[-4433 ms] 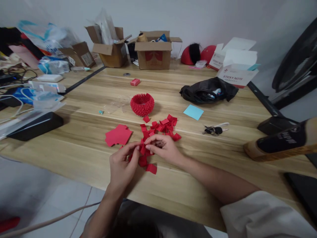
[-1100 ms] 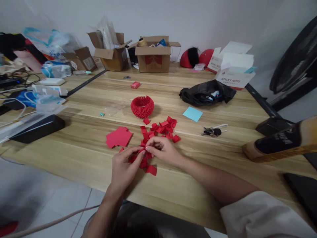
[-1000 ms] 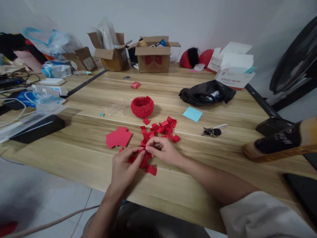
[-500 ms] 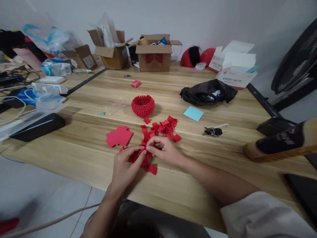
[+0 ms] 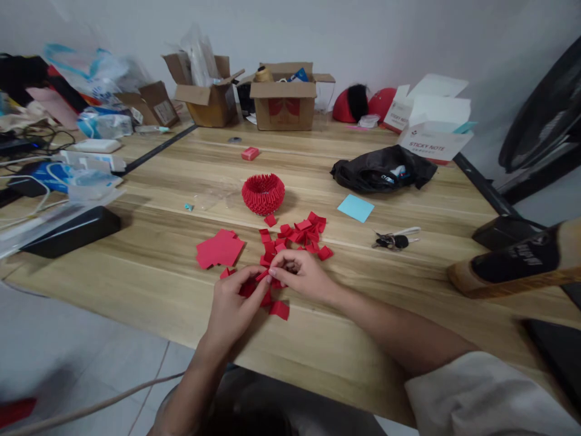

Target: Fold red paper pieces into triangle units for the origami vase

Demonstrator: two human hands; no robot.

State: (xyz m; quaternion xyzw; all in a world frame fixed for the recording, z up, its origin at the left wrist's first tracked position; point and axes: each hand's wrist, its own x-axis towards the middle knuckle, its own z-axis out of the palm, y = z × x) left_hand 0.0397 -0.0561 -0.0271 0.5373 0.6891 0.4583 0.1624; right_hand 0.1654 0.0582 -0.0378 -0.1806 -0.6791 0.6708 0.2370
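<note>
Between the fingertips of both hands is a small folded piece of red paper (image 5: 262,275). My left hand (image 5: 233,300) pinches it from the left, and my right hand (image 5: 302,277) pinches its right end. The fingers partly cover the piece. Under and around the hands lie several folded red paper pieces (image 5: 303,230), with one piece (image 5: 279,310) near the table's front. To the left of them rests a stack of flat red paper sheets (image 5: 220,248). Beyond the hands stands a round red bowl made of folded paper pieces (image 5: 263,195).
On the wooden table (image 5: 345,357) lie a blue sticky note (image 5: 356,208), keys (image 5: 393,240), a black bag (image 5: 384,169) and a small red block (image 5: 250,154). A bottle (image 5: 512,260) is at right, a black case (image 5: 75,230) at left. Cardboard boxes (image 5: 284,109) line the back.
Both hands stay pinched on the red paper piece and have barely moved. The whole view has shifted very slightly.
</note>
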